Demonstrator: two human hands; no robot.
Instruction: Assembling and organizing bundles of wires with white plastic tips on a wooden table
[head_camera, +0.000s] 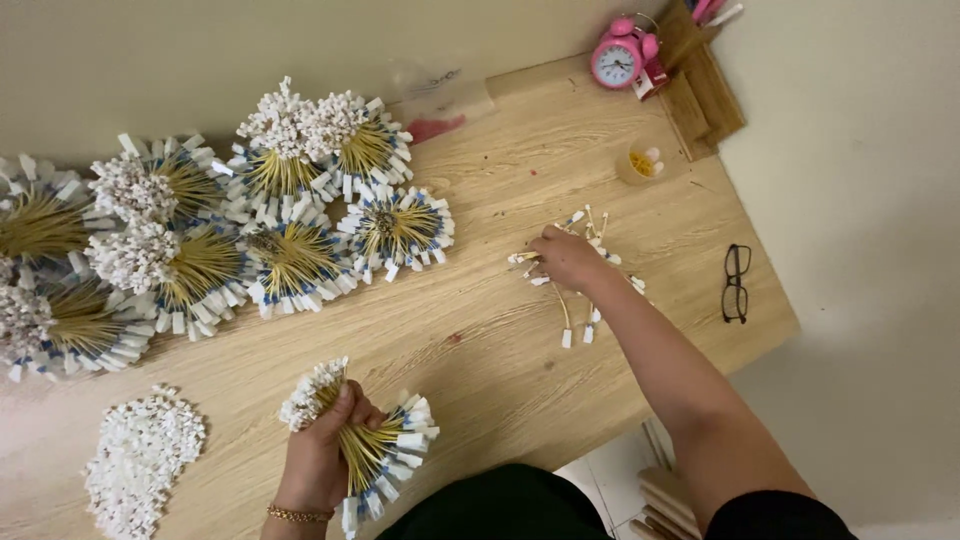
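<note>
**Keep the bundle tight while you gather loose pieces**

Nearest you, your left hand (320, 450) has its fingers wrapped closed around a bundle of yellow cables (365, 450), white caps fanning out above the fingers and blue-and-white connectors below them. Keep that grip at the waist so the ends stay level.

Farther out, your right hand (565, 258) rests knuckles-up on the loose cables (580, 300) scattered on the wooden table (500, 340); the fingers curl down into them, though whether they pinch one yet is hard to tell. Take one strand at a time, by its middle.

Beyond the fingertips sit a small cup (640, 163) and a pink alarm clock (622, 55); finished bundles (290, 255) lie well left.
</note>
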